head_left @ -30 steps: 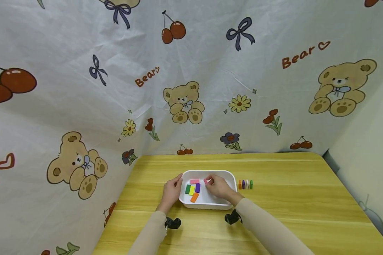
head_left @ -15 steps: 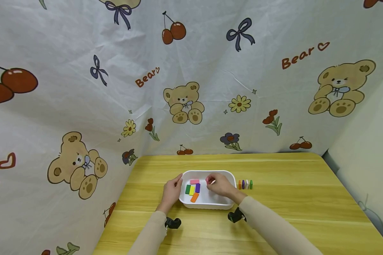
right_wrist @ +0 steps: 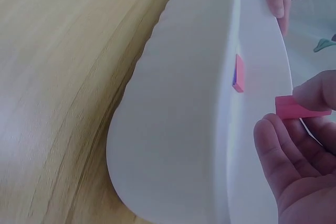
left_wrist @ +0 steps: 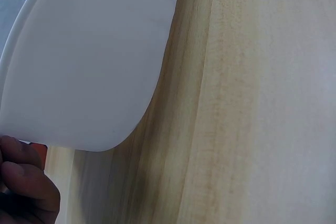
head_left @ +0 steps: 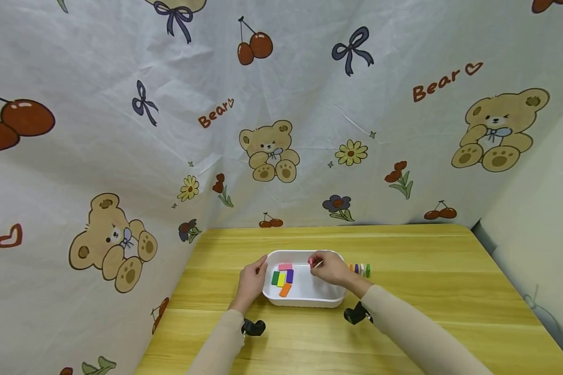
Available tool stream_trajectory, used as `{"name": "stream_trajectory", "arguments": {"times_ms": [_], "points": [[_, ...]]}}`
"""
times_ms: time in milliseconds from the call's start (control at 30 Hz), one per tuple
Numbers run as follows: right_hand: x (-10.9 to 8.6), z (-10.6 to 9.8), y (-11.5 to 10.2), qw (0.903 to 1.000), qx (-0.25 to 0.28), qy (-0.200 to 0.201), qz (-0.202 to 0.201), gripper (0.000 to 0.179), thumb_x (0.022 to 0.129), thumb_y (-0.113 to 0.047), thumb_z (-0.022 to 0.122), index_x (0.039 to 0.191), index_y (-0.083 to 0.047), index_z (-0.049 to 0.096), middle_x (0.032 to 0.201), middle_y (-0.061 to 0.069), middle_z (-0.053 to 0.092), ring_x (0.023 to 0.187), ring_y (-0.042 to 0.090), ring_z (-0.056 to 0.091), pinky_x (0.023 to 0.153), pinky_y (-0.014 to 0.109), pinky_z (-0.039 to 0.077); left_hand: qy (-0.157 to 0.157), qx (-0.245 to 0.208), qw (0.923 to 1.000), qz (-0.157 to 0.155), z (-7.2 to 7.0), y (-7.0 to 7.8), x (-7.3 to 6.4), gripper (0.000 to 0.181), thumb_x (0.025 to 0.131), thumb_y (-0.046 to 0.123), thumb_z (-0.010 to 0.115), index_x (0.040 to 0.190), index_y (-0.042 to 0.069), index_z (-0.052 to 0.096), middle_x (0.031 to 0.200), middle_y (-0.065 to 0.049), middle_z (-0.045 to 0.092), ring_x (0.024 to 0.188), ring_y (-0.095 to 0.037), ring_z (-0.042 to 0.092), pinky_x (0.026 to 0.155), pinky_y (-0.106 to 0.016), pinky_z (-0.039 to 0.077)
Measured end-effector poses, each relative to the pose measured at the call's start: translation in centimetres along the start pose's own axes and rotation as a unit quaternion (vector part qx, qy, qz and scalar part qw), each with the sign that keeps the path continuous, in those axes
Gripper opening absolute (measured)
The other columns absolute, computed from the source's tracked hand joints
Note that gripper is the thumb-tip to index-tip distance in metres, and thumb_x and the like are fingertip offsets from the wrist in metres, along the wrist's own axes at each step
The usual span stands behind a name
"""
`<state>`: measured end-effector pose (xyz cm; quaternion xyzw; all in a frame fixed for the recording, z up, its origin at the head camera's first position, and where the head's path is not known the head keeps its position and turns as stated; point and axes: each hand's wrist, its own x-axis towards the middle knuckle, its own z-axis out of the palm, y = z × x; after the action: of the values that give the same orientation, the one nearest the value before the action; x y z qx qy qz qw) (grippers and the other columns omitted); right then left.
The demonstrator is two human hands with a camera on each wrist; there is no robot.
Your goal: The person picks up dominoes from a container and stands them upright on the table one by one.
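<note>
My left hand [head_left: 252, 281] grips the left rim of a white plastic tray [head_left: 305, 303], its fingertips [left_wrist: 23, 169] at the rim's corner in the left wrist view. My right hand [head_left: 330, 268] pinches a small pink block [right_wrist: 294, 107] between thumb and fingertips, above the right part of the tray. Inside the tray, toward the left, lie another pink block [head_left: 285, 266], a green block [head_left: 275, 278], a yellow block [head_left: 281, 280], a purple block [head_left: 289, 276] and an orange block [head_left: 285, 289]. Green, yellow and purple are side by side; orange is tilted below them.
Just right of the tray, several thin blocks stand in a row on the wooden table [head_left: 427, 291], a green block [head_left: 368, 270] at its right end. My right wrist partly covers that row. A bear-printed cloth [head_left: 309, 104] hangs behind the table and along its left.
My right hand has moved right and a little away from me, carrying the pink block toward the tray's right end. The left hand and the blocks in the tray stay put.
</note>
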<state>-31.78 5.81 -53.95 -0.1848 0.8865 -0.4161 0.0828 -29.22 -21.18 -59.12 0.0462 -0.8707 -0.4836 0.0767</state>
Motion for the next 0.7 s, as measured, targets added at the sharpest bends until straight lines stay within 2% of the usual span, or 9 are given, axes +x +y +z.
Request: {"name": "stream_trajectory", "arguments": {"times_ms": [467,700], "points": [[-1.9,-2.5,0.1,0.9995,0.021,-0.018,-0.017,0.012,0.089,-0.006,0.072,0.098,-0.005,0.066,0.094,0.005,0.068,0.087,0.017,0.062,0.067,0.023,0.052,-0.003,0.005,1.0,0.004,0.0,0.1,-0.2,0.039,0.108,0.024,0.055,0.144,0.01,0.061,0.145,-0.012,0.062,0.137,-0.032,0.057,0.109,-0.049,0.051],[-3.1,-3.7,0.8,0.999,0.042,-0.013,-0.011,0.015,0.09,-0.008,0.074,0.101,-0.002,0.066,0.096,0.006,0.068,0.088,0.02,0.064,0.066,0.023,0.053,-0.001,0.013,0.9999,0.009,-0.1,0.1,-0.3,0.039,0.108,0.024,0.056,0.144,0.01,0.061,0.145,-0.012,0.062,0.137,-0.033,0.057,0.109,-0.049,0.051]]}}
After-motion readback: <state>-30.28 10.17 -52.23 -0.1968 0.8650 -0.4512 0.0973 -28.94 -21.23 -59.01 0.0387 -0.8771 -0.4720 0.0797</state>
